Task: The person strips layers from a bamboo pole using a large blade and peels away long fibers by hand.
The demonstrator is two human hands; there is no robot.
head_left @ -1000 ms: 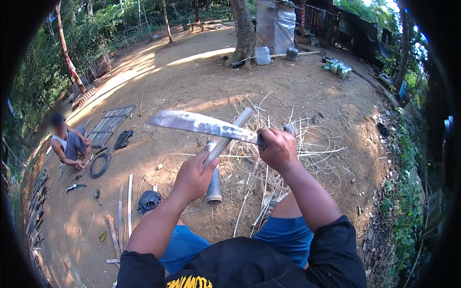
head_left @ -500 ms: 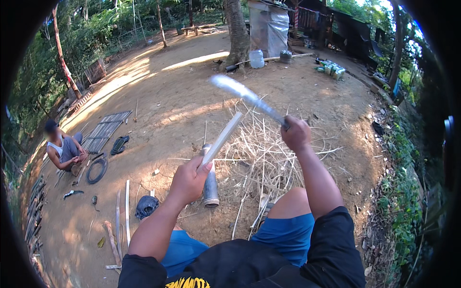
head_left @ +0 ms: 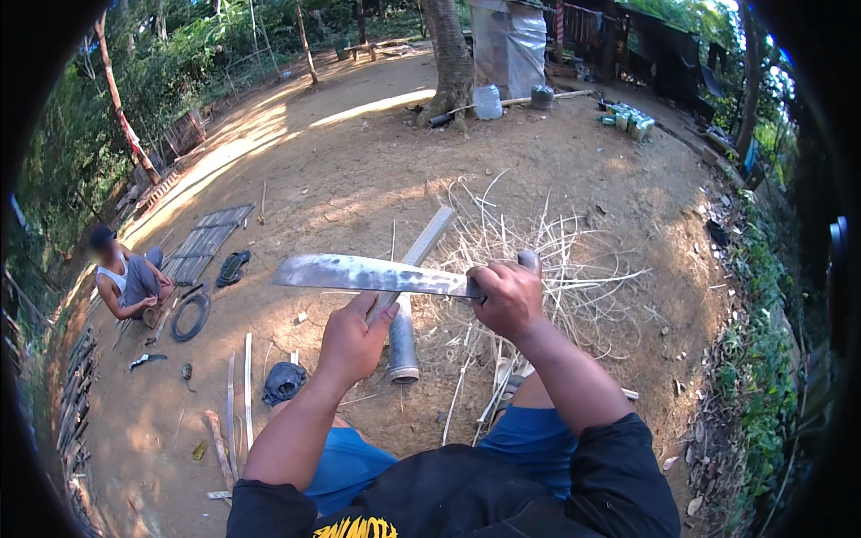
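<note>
My left hand (head_left: 352,339) is closed round the near end of a pale, flat strip of split bamboo (head_left: 429,235), which slants up and to the right. In my right hand (head_left: 509,294) is the handle of a machete (head_left: 368,274). Its broad, stained blade points left and lies across the strip just above my left fingers. Behind my left hand, a dark tube that looks like a bamboo section (head_left: 404,345) rests on the ground. Thin pale shavings (head_left: 547,269) are heaped under and beyond my right hand.
A seated person (head_left: 130,278) is at the left, near a bamboo slat panel (head_left: 204,247) and a coil of black tubing (head_left: 190,317). Long strips (head_left: 248,386) and a black bag (head_left: 284,382) lie left of my knee. A tree trunk (head_left: 448,58) and a plastic jug (head_left: 487,102) stand farther off.
The machete has come down from its raised, blurred position and now lies level across the bamboo strip. My right hand has moved left and lower; my left hand keeps its hold.
</note>
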